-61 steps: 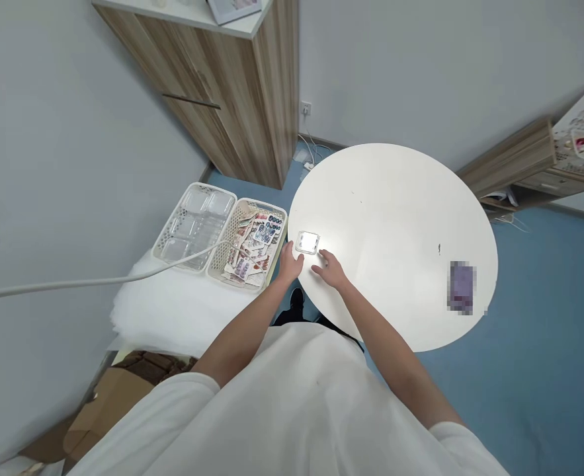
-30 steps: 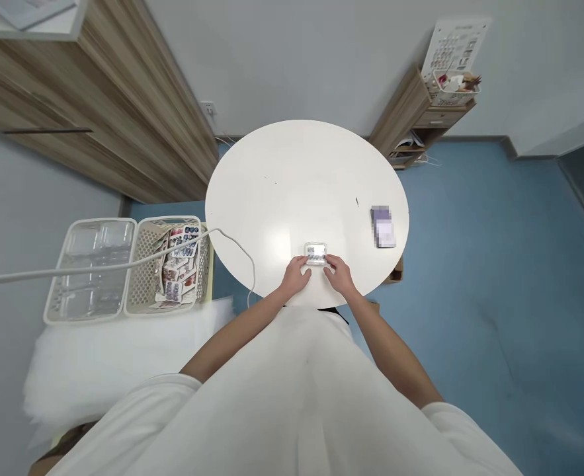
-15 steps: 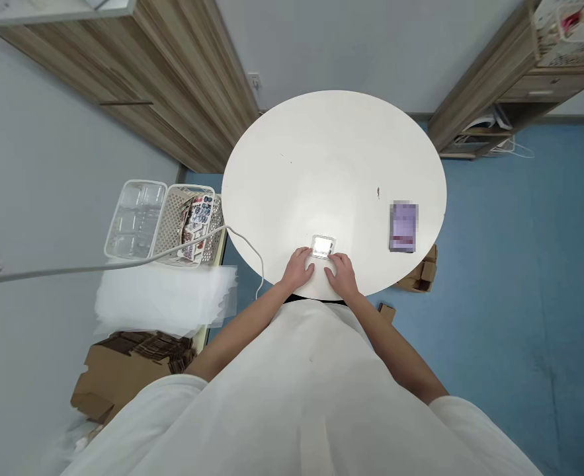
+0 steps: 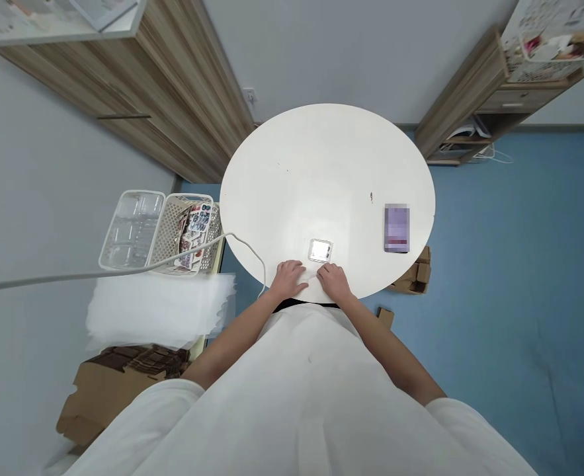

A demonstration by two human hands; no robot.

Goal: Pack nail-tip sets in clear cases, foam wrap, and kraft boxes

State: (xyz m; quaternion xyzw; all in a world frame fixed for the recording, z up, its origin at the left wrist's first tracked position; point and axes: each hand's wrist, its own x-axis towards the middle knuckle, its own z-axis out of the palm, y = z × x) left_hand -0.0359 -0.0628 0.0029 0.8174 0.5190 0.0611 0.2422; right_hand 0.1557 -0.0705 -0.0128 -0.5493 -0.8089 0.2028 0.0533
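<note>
A small, flat, clear square case point(image 4: 320, 250) with a bright shiny face and a few dark spots lies near the front edge of the white oval table point(image 4: 316, 165). Just below and left of it, my left hand point(image 4: 288, 279) rests on the tabletop, fingers stretched and thumb apart. My right hand point(image 4: 334, 281) is at the case's lower right, its fingertips drawn together, apart from the case. A faint pale strip seems to lie between the two hands; what the right fingertips pinch is too small to make out.
A blurred purple box point(image 4: 397, 228) lies on the table's right side. White baskets, one with sticker sheets point(image 4: 192, 231), stand at left beside a clear plastic tray stack point(image 4: 135, 228). A white cable point(image 4: 172, 254) crosses there. Cardboard point(image 4: 108, 396) lies lower left, more point(image 4: 413, 272) under the table.
Both hands have come off the case and moved back toward my body. The right fingers have drawn together. The case stays on the table; the whole view has shifted slightly.
</note>
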